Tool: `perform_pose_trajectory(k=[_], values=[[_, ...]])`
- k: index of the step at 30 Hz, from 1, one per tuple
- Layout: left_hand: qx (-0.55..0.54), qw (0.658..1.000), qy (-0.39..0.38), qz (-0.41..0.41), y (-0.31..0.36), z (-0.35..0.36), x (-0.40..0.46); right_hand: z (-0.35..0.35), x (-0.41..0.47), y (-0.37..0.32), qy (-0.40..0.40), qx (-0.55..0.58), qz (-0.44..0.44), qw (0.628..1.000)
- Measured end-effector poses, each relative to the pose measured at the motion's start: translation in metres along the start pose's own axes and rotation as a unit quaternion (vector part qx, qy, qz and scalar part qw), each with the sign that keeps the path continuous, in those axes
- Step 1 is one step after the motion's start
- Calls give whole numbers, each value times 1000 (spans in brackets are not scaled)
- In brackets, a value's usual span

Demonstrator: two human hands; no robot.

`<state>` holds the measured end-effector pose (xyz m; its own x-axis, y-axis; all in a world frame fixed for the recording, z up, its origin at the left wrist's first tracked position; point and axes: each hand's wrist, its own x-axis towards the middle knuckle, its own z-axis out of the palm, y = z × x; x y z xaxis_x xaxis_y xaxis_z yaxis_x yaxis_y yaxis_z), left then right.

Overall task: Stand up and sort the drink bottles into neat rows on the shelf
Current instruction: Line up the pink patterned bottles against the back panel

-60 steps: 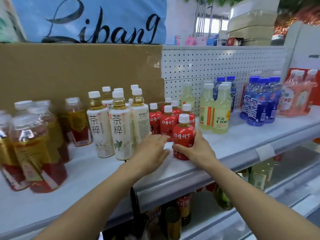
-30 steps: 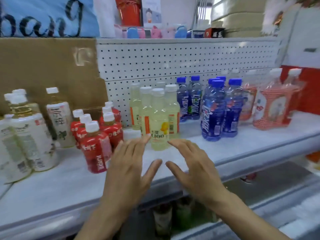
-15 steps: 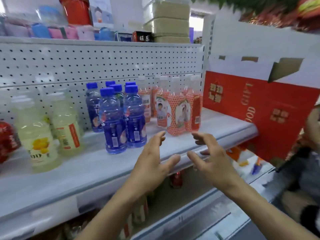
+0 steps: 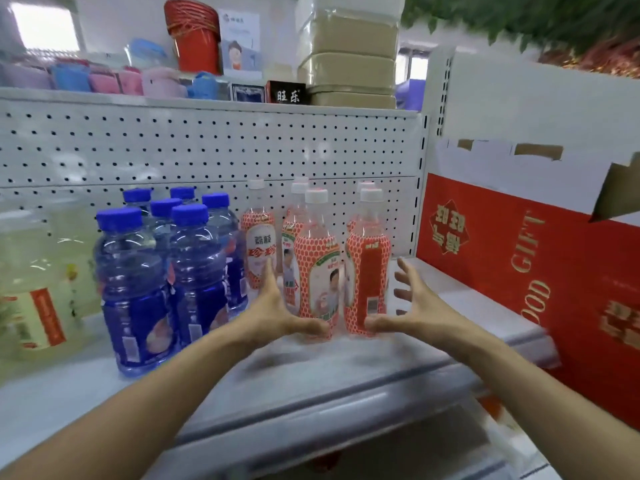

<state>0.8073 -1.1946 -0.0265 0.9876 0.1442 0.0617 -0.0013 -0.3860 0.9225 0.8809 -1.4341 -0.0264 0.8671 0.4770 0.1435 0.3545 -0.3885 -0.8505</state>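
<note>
here, open hands point(image 4: 277, 313) flanking red-labelled bottles point(image 4: 318, 271)

Bare shelf point(image 4: 346, 362) lies open at six o'clock before my hands; blue bottles point(image 4: 162, 285) wall nine o'clock, red carton point(image 4: 540, 271) blocks three, pegboard point(image 4: 207, 150) closes twelve.

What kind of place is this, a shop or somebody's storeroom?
Most likely a small shop. Drink bottles stand grouped by kind on a white metal shelf with a pegboard back: blue-capped bottles beside red-patterned ones. A red gift carton sits at the right, and more goods line the top.
</note>
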Motion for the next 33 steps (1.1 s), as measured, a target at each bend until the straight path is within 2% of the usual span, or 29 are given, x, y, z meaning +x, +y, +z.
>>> perform_pose_trajectory(k=[6,11,17,24,27,33], values=[[-24,999,-30,31,-11,3,42,-16,61,12,-150,78,-60,984],[-30,998,-30,37,-18,9,56,-20,88,23,-177,112,-91,974],[-45,998,-45,4,-5,34,78,-34,101,35,-237,123,-126,955],[-28,996,-74,27,9,87,125,-87,97,66,-183,130,-94,970],[-35,995,-85,46,19,114,149,-109,95,80,-134,137,-90,977],[-45,995,-59,64,37,149,170,-123,95,92,-11,135,-76,988]])
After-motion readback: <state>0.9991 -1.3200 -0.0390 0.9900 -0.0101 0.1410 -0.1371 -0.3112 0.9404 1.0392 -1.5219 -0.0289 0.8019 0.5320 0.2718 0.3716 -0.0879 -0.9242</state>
